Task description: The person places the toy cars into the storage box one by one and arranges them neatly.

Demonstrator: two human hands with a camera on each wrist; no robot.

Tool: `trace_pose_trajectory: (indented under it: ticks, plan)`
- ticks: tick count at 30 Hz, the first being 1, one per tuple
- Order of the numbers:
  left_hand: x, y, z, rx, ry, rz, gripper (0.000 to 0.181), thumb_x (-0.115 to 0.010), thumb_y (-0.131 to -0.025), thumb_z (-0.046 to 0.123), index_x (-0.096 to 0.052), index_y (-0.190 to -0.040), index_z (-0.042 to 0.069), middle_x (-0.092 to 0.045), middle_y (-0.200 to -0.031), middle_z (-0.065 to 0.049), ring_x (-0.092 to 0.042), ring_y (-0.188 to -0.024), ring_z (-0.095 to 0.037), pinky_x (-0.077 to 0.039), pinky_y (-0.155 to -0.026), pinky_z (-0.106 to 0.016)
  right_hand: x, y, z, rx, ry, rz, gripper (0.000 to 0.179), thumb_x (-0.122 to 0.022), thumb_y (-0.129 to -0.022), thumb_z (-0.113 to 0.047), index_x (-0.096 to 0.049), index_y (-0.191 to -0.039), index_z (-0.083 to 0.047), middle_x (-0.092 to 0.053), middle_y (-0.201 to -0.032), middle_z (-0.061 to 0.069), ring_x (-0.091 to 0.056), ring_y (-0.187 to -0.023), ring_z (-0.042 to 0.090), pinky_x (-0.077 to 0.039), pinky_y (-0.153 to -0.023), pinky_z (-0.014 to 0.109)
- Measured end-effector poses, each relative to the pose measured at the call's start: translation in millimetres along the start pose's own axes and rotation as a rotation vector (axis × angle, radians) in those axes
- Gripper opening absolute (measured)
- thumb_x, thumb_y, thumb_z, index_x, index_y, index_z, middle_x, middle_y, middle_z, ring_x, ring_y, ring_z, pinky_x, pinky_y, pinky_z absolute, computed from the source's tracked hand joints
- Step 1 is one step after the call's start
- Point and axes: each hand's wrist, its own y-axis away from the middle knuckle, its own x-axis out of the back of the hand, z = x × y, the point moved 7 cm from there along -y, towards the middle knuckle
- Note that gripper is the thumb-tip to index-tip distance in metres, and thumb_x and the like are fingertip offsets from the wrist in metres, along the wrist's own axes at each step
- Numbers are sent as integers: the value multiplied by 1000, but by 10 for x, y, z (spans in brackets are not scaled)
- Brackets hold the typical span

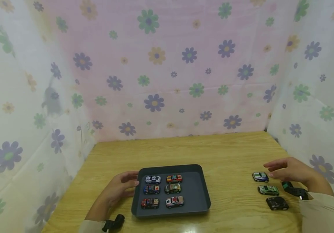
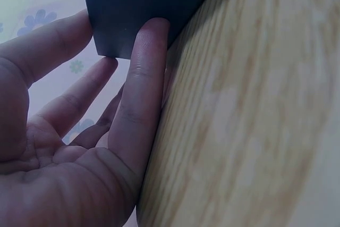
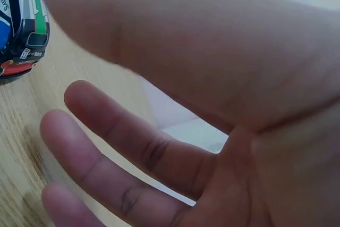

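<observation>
At the left side of a dark grey tray (image 1: 194, 194), my left hand (image 1: 119, 187) touches its outer wall with fairly straight fingers. The left wrist view shows one fingertip (image 2: 151, 30) against the dark wall, close over the wood. Toy cars stand in the tray in two columns, among them a white one (image 1: 153, 179) and a red-and-white one (image 1: 174, 202). Far right, my right hand (image 1: 298, 170) holds nothing, fingers spread and loosely bent. Its thumb is beside a white, blue and green toy car (image 1: 260, 176), whose end (image 3: 24, 30) shows in the right wrist view.
Nearer me than that car, a green toy car (image 1: 268, 190) and a black toy car (image 1: 277, 203) stand on the wooden table (image 1: 231, 155). Flowered cloth (image 1: 167, 74) encloses the table at the back and both sides.
</observation>
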Motion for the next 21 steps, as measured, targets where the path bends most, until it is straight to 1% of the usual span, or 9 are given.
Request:
trace_pose_trajectory:
  ticks: [3, 6, 9, 11, 14, 16, 18, 21]
  plan:
    - [5, -3, -2, -8, -4, -12, 58, -74, -97, 15, -51, -149, 3, -51, -151, -24, -66, -119, -27, -62, -94, -48, 10, -21, 22, -15, 13, 6, 56, -72, -97, -21, -55, -142, 9, -62, -136, 31, -71, -98, 14, -63, -74, 37]
    - [14, -5, -4, -13, -8, -14, 59, -74, -97, 16, -51, -150, 3, -51, -150, -24, -66, -119, -27, -62, -94, -48, 16, -38, 28, -20, 33, -6, 55, -72, -97, -19, -55, -141, 10, -65, -132, 30, -72, -98, 14, -63, -74, 37]
    - [23, -6, -4, -13, -9, -9, 59, -74, -97, 16, -51, -149, 4, -51, -150, -23, -66, -119, -27, -62, -94, -48, 2, -53, 25, 3, 37, -37, 53, -71, -98, -16, -55, -139, 13, -68, -127, 29, -72, -97, 14, -63, -75, 36]
    - [24, -3, -3, -13, -13, -6, 58, -74, -97, 16, -51, -149, 4, -52, -150, -23, -66, -119, -27, -62, -94, -48, -12, -64, 28, 21, 26, -54, 52, -71, -98, -13, -55, -138, 15, -69, -124, 30, -73, -96, 13, -62, -72, 34]
    - [19, 0, -3, -11, -17, -8, 58, -74, -97, 16, -52, -149, 4, -51, -150, -24, -66, -119, -28, -62, -94, -48, -35, -72, 28, 34, 31, -56, 51, -73, -96, -12, -57, -135, 16, -71, -120, 28, -73, -91, 12, -60, -66, 32]
    - [15, 2, -3, -10, -18, -10, 58, -74, -97, 16, -52, -149, 4, -51, -151, -24, -66, -119, -28, -62, -94, -48, -45, -76, 26, 32, 42, -49, 49, -74, -95, -13, -60, -133, 15, -72, -118, 27, -71, -81, 11, -56, -59, 29]
    - [13, 1, -7, -7, -13, -11, 58, -74, -97, 16, -52, -149, 5, -50, -151, -24, -66, -120, -28, -62, -94, -48, -55, -82, 26, 31, 55, -45, 46, -74, -95, -12, -62, -131, 14, -74, -116, 24, -68, -75, 11, -54, -55, 28]
    - [10, -1, -13, -4, -6, -12, 58, -74, -97, 17, -51, -150, 5, -50, -152, -24, -66, -120, -28, -62, -94, -48, -66, -99, 34, 26, 76, -30, 42, -73, -95, -12, -65, -128, 13, -77, -109, 19, -66, -69, 11, -53, -53, 28]
